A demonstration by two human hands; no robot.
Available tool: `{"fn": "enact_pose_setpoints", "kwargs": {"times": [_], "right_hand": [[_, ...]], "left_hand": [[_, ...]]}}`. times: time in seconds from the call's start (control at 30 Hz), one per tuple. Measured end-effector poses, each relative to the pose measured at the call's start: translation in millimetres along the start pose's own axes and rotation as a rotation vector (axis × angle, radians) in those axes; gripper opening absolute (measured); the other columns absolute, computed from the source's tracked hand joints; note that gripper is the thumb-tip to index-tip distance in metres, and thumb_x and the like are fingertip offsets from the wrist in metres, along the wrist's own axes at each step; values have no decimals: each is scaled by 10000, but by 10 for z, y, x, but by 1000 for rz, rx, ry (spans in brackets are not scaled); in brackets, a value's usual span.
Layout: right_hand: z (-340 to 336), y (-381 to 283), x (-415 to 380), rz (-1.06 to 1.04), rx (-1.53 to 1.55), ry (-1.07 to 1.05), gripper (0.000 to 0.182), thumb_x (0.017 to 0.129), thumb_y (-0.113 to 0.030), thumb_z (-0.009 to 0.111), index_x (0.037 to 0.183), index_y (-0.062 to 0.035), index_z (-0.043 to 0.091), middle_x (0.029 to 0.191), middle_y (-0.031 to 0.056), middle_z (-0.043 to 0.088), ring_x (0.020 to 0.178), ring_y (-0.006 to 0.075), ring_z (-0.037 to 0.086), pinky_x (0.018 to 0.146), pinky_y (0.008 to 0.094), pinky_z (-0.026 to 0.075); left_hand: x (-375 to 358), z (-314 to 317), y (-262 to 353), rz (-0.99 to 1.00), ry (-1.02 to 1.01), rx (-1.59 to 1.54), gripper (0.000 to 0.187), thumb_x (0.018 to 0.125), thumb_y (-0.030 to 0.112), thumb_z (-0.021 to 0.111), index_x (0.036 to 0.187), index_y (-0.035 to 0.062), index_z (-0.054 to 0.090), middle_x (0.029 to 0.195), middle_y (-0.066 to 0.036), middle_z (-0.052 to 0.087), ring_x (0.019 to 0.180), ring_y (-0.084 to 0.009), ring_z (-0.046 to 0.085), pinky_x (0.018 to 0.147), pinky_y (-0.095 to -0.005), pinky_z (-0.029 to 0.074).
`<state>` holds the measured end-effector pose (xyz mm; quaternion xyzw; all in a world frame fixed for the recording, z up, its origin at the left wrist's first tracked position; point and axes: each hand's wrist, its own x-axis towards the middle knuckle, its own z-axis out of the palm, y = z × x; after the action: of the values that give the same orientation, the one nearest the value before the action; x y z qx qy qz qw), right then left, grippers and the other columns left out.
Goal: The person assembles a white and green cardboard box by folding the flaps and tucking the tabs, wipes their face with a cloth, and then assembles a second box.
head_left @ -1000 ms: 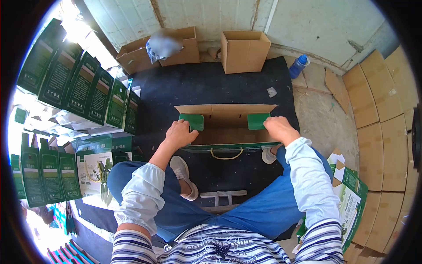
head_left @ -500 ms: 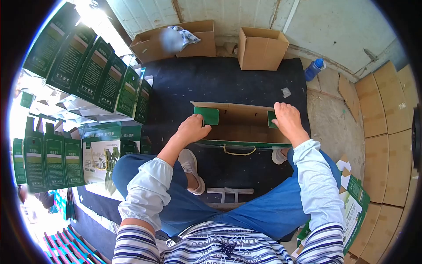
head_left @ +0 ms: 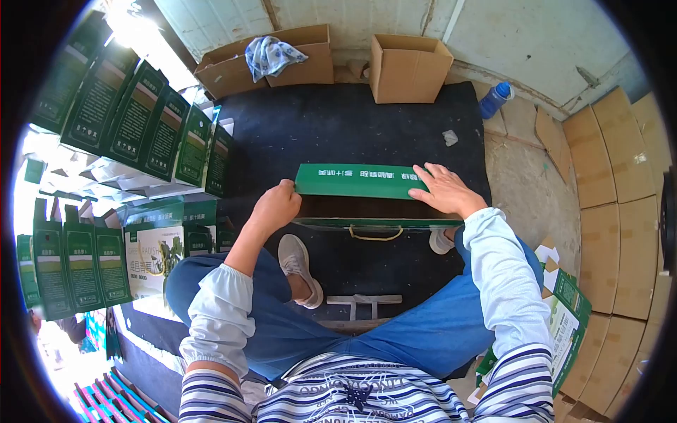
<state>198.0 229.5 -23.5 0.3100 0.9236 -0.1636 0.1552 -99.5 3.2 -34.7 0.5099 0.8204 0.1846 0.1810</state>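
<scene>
A green cardboard carton (head_left: pixel 441 223) stands between my feet, with a yellow cord handle (head_left: pixel 377 233) on its near side. Its long green top flap (head_left: pixel 352 181), printed with white characters, is folded partway over the opening; a dark gap shows along the near edge. At the left end of the carton, my left hand (head_left: pixel 276 206) has its fingers curled against the corner of the flap. My right hand (head_left: pixel 446 190) lies over the right end of the flap, fingers stretched out and thumb apart.
Green printed cartons (head_left: pixel 144 120) are stacked at left, brown boxes (head_left: pixel 599 166) at right. Two open brown boxes, one holding a patterned cloth (head_left: pixel 271 58), stand behind the black mat (head_left: pixel 317 127). A blue bottle (head_left: pixel 496 100) is at back right.
The long green flap has come forward over the opening, covering the small end flaps. My left hand has moved left to the corner; my right hand has shifted onto the flap.
</scene>
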Motion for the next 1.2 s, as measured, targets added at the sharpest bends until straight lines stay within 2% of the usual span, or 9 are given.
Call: {"fn": "enact_pose_setpoints", "kwargs": {"times": [0.2, 0.37, 0.5, 0.57, 0.6, 0.8, 0.97, 1.1, 1.2], "right_hand": [[-11, -139, 87, -112, -246, 161, 759, 721, -393, 763, 1296, -9, 449, 1069, 183, 579, 1016, 325, 570, 846, 391, 497], [48, -166, 198, -146, -315, 200, 631, 699, -348, 776, 1142, 27, 528, 984, 183, 606, 955, 317, 597, 804, 381, 513], [91, -142, 194, -158, -274, 266, 560, 679, -313, 788, 1063, 19, 553, 960, 178, 609, 938, 317, 599, 798, 384, 514], [108, -136, 176, -131, -274, 273, 571, 677, -313, 792, 1075, 15, 547, 977, 173, 603, 956, 311, 590, 801, 382, 514], [103, -151, 169, -113, -270, 266, 575, 677, -313, 792, 1081, 15, 545, 985, 173, 601, 963, 310, 588, 803, 381, 514], [137, -210, 155, -75, -260, 264, 605, 678, -306, 796, 1124, 10, 535, 1027, 168, 583, 995, 302, 570, 816, 374, 512], [126, -229, 127, -74, -255, 271, 619, 677, -299, 797, 1144, 3, 526, 1020, 164, 580, 998, 302, 568, 819, 373, 512], [96, -267, 113, -41, -245, 238, 618, 674, -300, 799, 1139, -3, 522, 1014, 162, 578, 998, 303, 567, 825, 369, 511], [103, -268, 114, -41, -253, 244, 655, 679, -305, 797, 1183, -1, 510, 1021, 158, 571, 1000, 300, 564, 824, 362, 512]], "left_hand": [[-15, -68, 77, -28, -99, 53, 279, 840, 200, 425, 943, -28, 549, 900, -285, 630, 866, -442, 609, 785, -521, 472], [-20, -149, 306, -162, -173, 43, 444, 891, 349, 443, 1078, -42, 538, 891, -256, 651, 878, -416, 624, 779, -484, 488], [1, -262, 323, -58, -263, -73, 580, 901, 410, 460, 1188, -93, 488, 829, -217, 657, 755, -328, 664, 708, -408, 516], [19, -353, 397, -235, -319, -241, 613, 895, 405, 481, 1227, -111, 459, 795, -201, 651, 688, -279, 671, 670, -377, 523], [35, -362, 357, -244, -381, -247, 579, 896, 390, 549, 1256, -56, 466, 924, -138, 618, 665, -191, 636, 571, -291, 539], [62, -237, 176, 26, -321, -23, 615, 860, 419, 599, 1248, -45, 486, 903, -172, 639, 689, -261, 655, 650, -332, 540], [154, -70, 316, 66, -458, 9, 718, 813, 551, 604, 1220, -35, 527, 1057, -240, 637, 994, -375, 613, 841, -399, 480], [315, -111, 233, -11, -362, 127, 715, 728, 535, 722, 1020, -94, 546, 1007, -251, 638, 977, -346, 622, 838, -378, 488], [372, -180, 346, -398, -591, 85, 757, 668, 495, 777, 1046, -116, 541, 1040, -237, 640, 976, -344, 633, 835, -377, 505]]}}
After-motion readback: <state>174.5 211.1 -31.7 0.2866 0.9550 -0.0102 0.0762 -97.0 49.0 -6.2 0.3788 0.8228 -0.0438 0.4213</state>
